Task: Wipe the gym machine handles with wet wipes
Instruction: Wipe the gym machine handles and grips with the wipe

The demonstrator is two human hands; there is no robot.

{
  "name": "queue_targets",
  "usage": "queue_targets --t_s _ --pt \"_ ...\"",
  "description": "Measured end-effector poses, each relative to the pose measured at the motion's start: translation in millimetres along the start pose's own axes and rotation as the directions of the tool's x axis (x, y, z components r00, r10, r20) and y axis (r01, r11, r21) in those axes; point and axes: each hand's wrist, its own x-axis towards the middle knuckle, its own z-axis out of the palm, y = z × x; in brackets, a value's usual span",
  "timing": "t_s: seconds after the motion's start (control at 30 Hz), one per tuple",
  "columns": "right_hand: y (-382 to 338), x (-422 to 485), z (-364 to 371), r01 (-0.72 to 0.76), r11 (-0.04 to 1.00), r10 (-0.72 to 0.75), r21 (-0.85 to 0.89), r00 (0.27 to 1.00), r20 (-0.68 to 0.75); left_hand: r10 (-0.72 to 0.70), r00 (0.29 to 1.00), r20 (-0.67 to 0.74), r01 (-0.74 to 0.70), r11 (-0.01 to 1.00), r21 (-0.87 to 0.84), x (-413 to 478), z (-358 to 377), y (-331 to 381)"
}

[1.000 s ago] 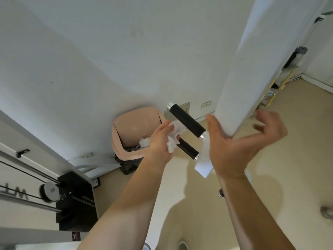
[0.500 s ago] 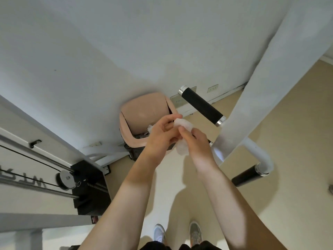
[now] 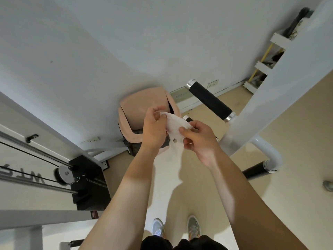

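At the centre of the frame, the left hand [image 3: 154, 131] and right hand [image 3: 200, 142] each pinch a white wet wipe [image 3: 175, 123], stretched between them with a flap hanging down. It is held in front of a pink bin [image 3: 137, 109]. A black foam machine handle [image 3: 210, 101] juts out to the upper right, untouched, and another black handle [image 3: 255, 170] sits at the lower right.

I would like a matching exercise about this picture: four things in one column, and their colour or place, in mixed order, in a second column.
Things: 1 wet wipe; 2 bin; 3 upper handle; 4 weight stack.
Descriptions: A pink, by the wall; B black, silver end caps; C white, pinched by left hand and right hand; D black, beside the pulley.
Pairs: 1-C; 2-A; 3-B; 4-D.
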Motion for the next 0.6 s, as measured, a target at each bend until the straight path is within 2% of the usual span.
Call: queue_targets --t_s 0.1,0.17,0.27,0.37,0.53,0.6 --pt "3.8 4.9 0.1 0.025 0.999 -0.026 -0.033 0.999 -0.046 0.005 1.000 -0.015 -0.005 0.999 0.046 1.1 6.2 -3.2" --pt "4.2 9.1 -1.2 0.070 0.997 -0.074 -0.044 0.992 -0.103 -0.061 0.998 0.026 0.061 0.998 0.012 0.4 10.2 -4.9" --pt "2.4 14.5 -6.5 0.109 0.972 -0.151 -0.207 0.968 -0.201 -0.209 0.952 0.223 0.235 0.967 -0.097 -2.5 11.0 -8.6" --pt "-0.1 19.0 -8.0 0.115 0.948 -0.204 -0.297 0.935 -0.290 -0.179 0.918 0.353 0.213 0.975 -0.061 -8.1 13.3 -17.7" --pt "-4.2 29.9 -6.0 0.144 0.946 -0.261 -0.289 0.868 -0.422 -0.133 0.946 0.296 0.158 0.986 -0.060 -1.2 22.1 -31.0" --pt "-5.5 40.0 -9.1 0.093 0.966 -0.204 -0.242 0.848 -0.489 -0.134 0.955 0.263 0.148 0.989 -0.031 1.6 25.3 -36.4"
